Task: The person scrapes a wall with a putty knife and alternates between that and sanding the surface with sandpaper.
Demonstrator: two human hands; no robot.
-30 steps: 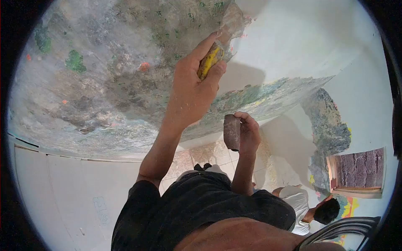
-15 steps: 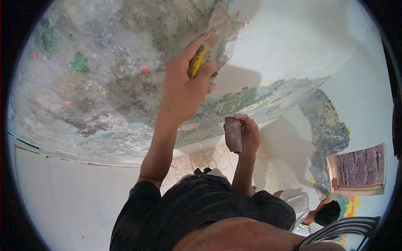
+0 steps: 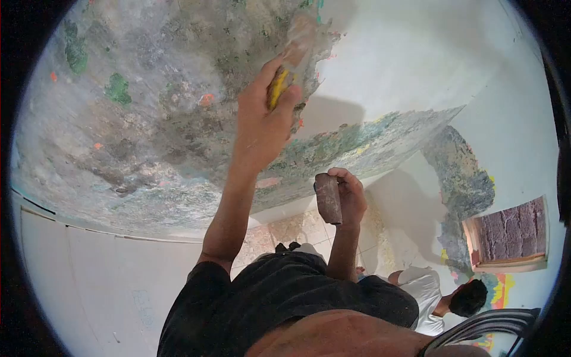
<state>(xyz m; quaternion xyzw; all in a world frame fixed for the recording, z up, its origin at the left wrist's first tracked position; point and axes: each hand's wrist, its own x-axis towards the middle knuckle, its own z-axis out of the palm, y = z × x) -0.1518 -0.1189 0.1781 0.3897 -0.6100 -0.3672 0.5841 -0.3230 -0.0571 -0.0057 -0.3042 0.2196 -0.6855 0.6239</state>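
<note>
My left hand (image 3: 262, 122) is raised to the wall and closed around the yellow handle of a scraper (image 3: 277, 88). The scraper's blade, smeared by motion, lies against the wall near the ragged edge between a mottled grey patch (image 3: 196, 65) and smooth white coating (image 3: 404, 53). Lower and to the right, my right hand (image 3: 354, 199) grips a brown block (image 3: 329, 199) that looks like a sanding block wrapped in sandpaper. The block is held apart from the wall, in front of my body. Part of its far side is hidden by my fingers.
Behind me on the right is another person in a white shirt (image 3: 422, 294). A framed opening (image 3: 511, 232) with brick behind it sits in the right wall. Looped dark cables (image 3: 488, 327) hang at the lower right. Below lies a tiled floor (image 3: 321, 247).
The scraper's blade has shifted slightly along the wall in my left hand. My right hand and the brown block sit a little lower in view. Both hands keep their hold.
</note>
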